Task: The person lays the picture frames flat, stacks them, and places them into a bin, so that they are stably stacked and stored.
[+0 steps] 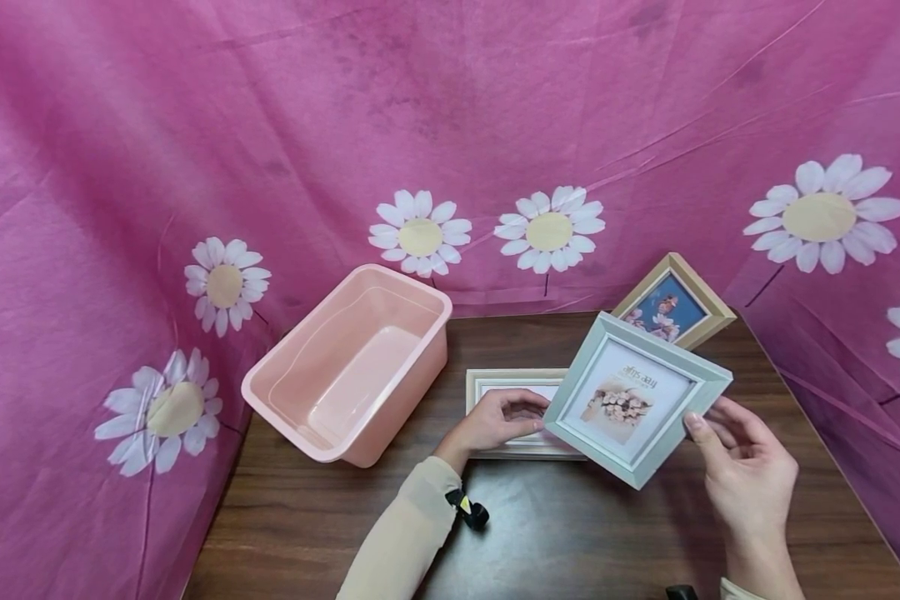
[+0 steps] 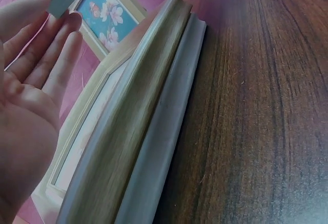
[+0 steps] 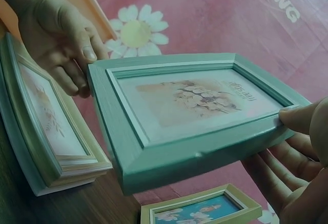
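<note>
A pale green picture frame (image 1: 648, 350) with a flower print is held tilted above the table. My right hand (image 1: 753, 467) grips its right edge, thumb on the front and fingers behind. At its left corner my left hand (image 1: 504, 421) pinches the frame between thumb and fingers, as the right wrist view shows. Below lies a beige picture frame (image 2: 130, 116) on top of a whitish frame (image 2: 166, 116), partly hidden by the left hand and the green frame. A light wood frame (image 1: 708, 321) with a blue flower picture sits farther back, its lower part covered by the green one.
A pink plastic basin (image 1: 412, 408) stands on the left of the dark wooden table (image 1: 555, 533). Pink cloth (image 1: 495, 108) with daisies hangs around the back and sides. A black strap piece (image 1: 468, 510) is at the left wrist.
</note>
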